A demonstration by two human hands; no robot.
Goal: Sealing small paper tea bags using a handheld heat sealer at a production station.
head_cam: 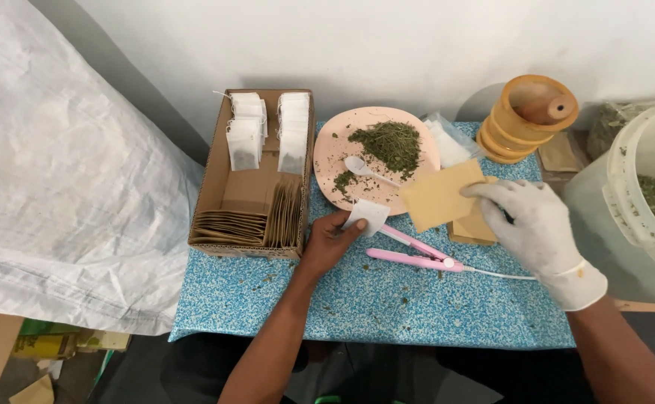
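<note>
My left hand [332,241] is bare and pinches a small white tea bag [367,216] at the near edge of a pink plate [327,150]. My right hand [531,224] wears a white glove and holds a tan paper envelope [439,196] lifted off a small stack of the same envelopes [472,229]. The plate carries a heap of dried green herb [391,142] and a white plastic spoon [365,168]. A pink heat sealer [415,253] with a white cord lies on the blue speckled tablecloth [387,307] between my hands.
A cardboard box [215,187] at the left holds filled white tea bags [267,131] and rows of tan envelopes [256,221]. A wooden spool [528,116] stands at the back right. A translucent bucket [641,194] of herb is at the right. A white woven sack [58,172] lies at the left.
</note>
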